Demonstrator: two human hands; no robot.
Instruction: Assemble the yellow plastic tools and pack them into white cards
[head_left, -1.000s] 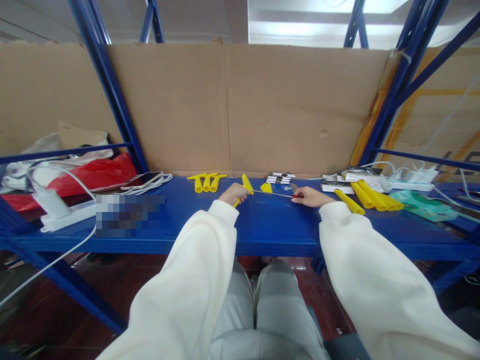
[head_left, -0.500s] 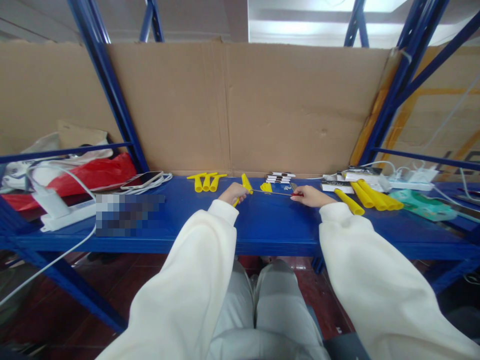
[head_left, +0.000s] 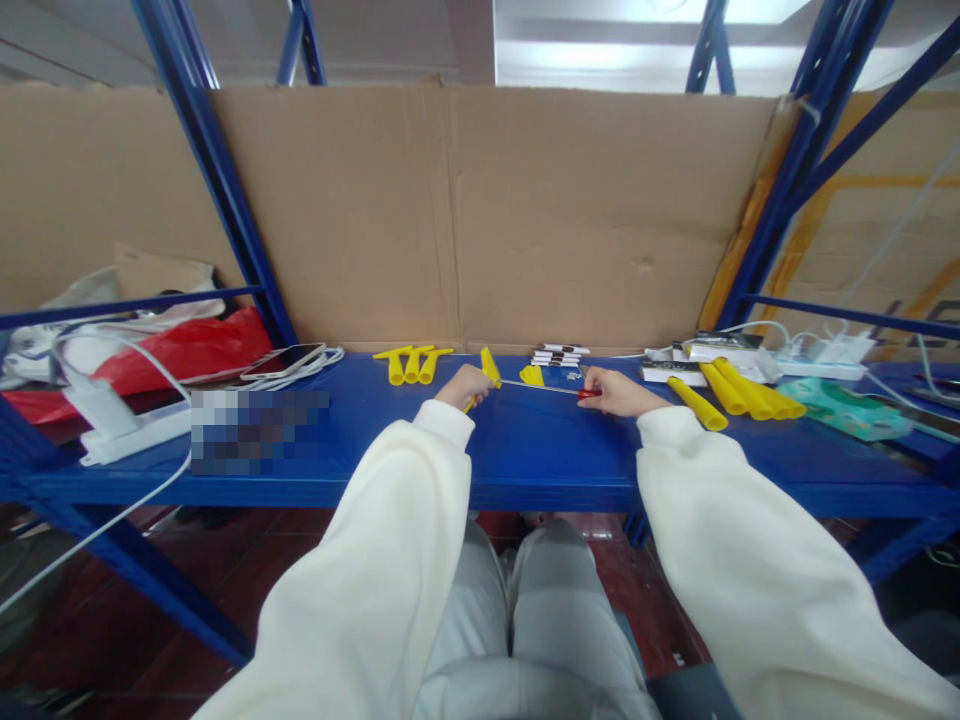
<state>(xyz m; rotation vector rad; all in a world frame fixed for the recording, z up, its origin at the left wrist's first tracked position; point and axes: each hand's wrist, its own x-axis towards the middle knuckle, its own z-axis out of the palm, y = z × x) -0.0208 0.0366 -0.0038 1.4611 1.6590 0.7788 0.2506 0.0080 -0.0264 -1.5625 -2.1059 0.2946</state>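
My left hand (head_left: 463,387) is closed around a yellow T-shaped plastic piece (head_left: 490,366), one end of which sticks up past the fingers. In my right hand (head_left: 619,392) is a screwdriver (head_left: 544,386) with a red handle. Its long metal shaft lies level and points left, with the tip at the yellow piece; exact contact is too small to make out. Behind the shaft lie small yellow parts (head_left: 532,376) and some tiny silvery bits (head_left: 574,376). Three similar yellow T-shaped pieces (head_left: 412,368) stand left of my left hand.
Several yellow tubes (head_left: 697,405) rest at the right beside white boxes (head_left: 667,373) and a green packet (head_left: 847,408). Small white packs (head_left: 556,355) are stacked at the back. A phone (head_left: 283,361), cables and a power strip (head_left: 139,430) occupy the left. Cardboard (head_left: 525,220) walls the back.
My right hand's fingers have shifted on the screwdriver, and more of the red handle shows. The yellow piece and my left hand have moved very slightly left.
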